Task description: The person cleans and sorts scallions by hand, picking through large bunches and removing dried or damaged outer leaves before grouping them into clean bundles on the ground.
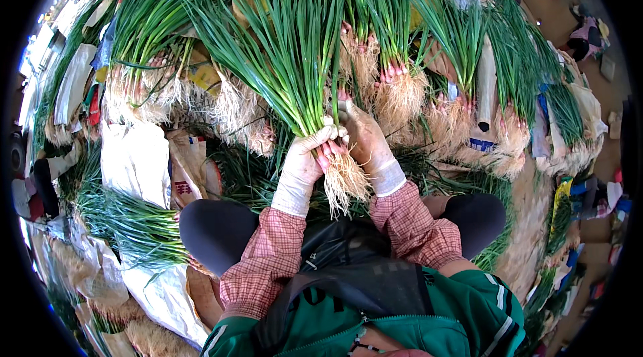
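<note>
A bunch of spring onions (295, 82) with long green leaves, pinkish bulbs and pale stringy roots is held in front of me, leaves pointing away and roots toward my lap. My left hand (307, 156), in a pale glove, is closed around its lower stalks just above the bulbs, thumb across the front. From the right, my right hand (367, 139), gloved too, presses curled fingers against the bulbs. Its fingertips are partly hidden, so their exact grip is unclear. The roots (345, 183) hang free between my wrists.
A long row of spring onion bunches (402, 55) lies beyond my hands, roots facing me. More spring onions (137, 226) lie by my left knee, near white sacks (137, 163). Other people (589, 39) sit at the far right. My bent knees (218, 233) flank my forearms.
</note>
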Demonstrator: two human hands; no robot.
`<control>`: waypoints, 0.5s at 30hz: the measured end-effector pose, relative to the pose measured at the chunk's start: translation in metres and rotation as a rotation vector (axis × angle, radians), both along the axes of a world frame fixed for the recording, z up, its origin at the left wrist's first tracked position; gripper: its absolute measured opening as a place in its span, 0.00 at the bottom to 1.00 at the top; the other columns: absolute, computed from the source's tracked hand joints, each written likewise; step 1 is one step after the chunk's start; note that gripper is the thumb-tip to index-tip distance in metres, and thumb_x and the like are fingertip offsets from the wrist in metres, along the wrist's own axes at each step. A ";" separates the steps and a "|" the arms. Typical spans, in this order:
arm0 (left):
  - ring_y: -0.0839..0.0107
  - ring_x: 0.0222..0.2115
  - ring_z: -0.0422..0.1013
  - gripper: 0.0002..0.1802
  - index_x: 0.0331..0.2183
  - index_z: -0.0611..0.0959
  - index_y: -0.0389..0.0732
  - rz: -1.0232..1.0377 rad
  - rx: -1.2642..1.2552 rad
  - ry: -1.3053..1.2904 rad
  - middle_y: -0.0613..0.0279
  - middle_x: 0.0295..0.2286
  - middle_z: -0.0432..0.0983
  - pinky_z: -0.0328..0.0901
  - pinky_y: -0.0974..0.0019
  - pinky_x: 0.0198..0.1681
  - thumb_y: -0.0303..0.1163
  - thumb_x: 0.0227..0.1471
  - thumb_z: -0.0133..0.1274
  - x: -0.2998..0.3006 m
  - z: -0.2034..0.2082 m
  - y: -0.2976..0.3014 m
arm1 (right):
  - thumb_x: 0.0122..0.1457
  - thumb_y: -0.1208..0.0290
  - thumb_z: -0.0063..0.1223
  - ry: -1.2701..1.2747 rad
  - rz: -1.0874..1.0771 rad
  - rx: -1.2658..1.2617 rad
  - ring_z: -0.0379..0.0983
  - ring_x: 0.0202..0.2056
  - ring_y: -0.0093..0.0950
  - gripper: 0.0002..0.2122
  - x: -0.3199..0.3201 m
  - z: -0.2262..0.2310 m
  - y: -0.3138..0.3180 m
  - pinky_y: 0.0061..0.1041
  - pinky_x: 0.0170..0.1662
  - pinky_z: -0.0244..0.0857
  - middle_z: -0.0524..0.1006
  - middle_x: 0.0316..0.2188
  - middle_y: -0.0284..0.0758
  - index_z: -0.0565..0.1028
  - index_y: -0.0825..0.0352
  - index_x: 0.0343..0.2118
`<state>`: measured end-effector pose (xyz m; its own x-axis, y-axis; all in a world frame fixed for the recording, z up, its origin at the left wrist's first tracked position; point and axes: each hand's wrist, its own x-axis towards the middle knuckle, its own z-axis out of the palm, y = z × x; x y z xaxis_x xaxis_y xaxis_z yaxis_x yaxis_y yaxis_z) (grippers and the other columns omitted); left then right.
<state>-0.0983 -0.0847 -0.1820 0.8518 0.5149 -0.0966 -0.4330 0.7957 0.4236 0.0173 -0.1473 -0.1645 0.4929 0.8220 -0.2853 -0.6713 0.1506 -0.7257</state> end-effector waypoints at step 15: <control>0.68 0.31 0.75 0.12 0.39 0.73 0.35 0.198 0.004 0.090 0.51 0.33 0.77 0.71 0.69 0.34 0.26 0.51 0.54 0.006 0.032 -0.012 | 0.60 0.54 0.47 -1.186 0.140 -0.849 0.72 0.29 0.26 0.18 0.076 0.041 0.009 0.28 0.36 0.68 0.77 0.28 0.37 0.74 0.65 0.42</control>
